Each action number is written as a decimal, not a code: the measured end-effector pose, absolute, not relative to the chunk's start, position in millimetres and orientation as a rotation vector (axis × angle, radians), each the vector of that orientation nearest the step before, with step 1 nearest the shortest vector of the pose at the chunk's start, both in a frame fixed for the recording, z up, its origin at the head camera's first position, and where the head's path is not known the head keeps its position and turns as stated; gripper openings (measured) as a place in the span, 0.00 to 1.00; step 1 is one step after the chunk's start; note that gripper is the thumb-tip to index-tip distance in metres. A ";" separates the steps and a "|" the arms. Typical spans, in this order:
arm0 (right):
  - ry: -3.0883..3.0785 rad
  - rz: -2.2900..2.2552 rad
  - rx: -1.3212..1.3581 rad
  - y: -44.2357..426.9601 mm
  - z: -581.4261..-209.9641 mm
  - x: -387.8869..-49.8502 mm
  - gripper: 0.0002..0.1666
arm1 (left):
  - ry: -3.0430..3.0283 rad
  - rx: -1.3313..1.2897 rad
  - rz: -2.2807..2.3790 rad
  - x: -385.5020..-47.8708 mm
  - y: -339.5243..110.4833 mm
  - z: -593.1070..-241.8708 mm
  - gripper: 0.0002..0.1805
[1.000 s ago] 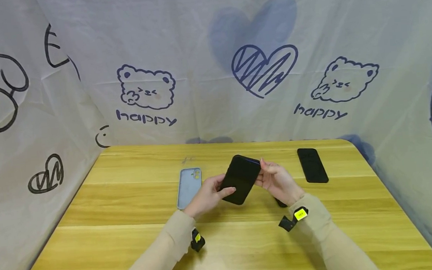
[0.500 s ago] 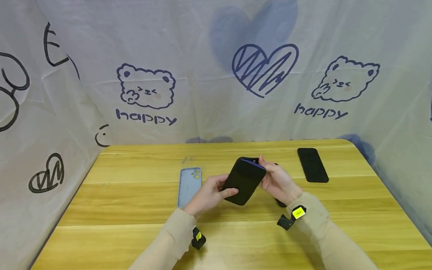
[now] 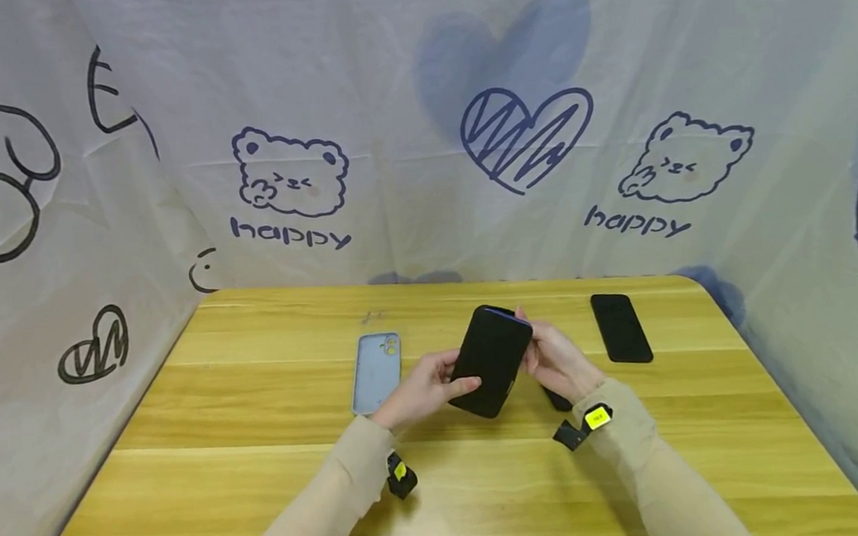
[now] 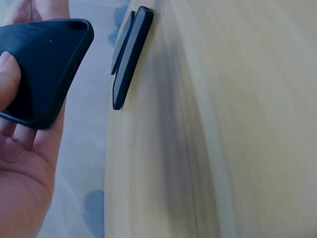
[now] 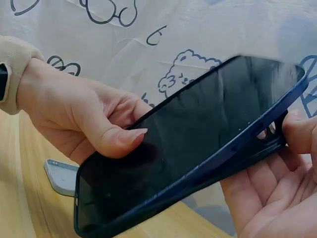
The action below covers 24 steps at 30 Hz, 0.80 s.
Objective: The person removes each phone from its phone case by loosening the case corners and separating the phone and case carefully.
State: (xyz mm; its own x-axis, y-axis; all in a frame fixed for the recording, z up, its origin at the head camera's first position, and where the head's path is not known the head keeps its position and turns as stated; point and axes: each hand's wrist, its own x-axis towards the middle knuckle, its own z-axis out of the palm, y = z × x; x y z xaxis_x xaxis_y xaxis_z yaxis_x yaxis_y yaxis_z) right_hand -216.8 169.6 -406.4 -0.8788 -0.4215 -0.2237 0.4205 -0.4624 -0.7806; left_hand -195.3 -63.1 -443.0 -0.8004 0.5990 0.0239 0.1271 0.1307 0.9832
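Note:
A phone [image 3: 491, 359] with a blue edge sits partly inside a black phone case [image 5: 218, 173], lifted out of it along one side at the top end. My left hand [image 3: 428, 388] grips the lower left of both, its thumb lying on the dark screen. At the upper right corner my right hand [image 3: 555, 357] pinches the case, thumb near the camera opening in the right wrist view. Phone and case are held tilted above the table. Part of the right fingers is hidden behind them in the head view.
A light blue phone case [image 3: 377, 373] lies left of the hands on the wooden table [image 3: 264, 479]. A black phone [image 3: 622, 327] lies at the right. Another dark flat item [image 3: 556, 399] is mostly covered by the right hand. Printed cloth [image 3: 408, 178] hangs behind the table.
The phone's top edge has come up out of the black case, showing a gap and the blue side. Both hands have shifted slightly to the right with it.

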 end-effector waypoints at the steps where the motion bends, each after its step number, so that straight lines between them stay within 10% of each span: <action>1: 1.242 -2.342 -0.005 170.3 -406.6 -217.3 0.18 | 2.027 0.681 1.707 -195.8 -63.3 -442.8 0.25; 24: 1.595 -2.451 -0.294 169.0 -417.7 -224.2 0.15 | 1.911 0.496 1.790 -198.1 -61.4 -444.5 0.31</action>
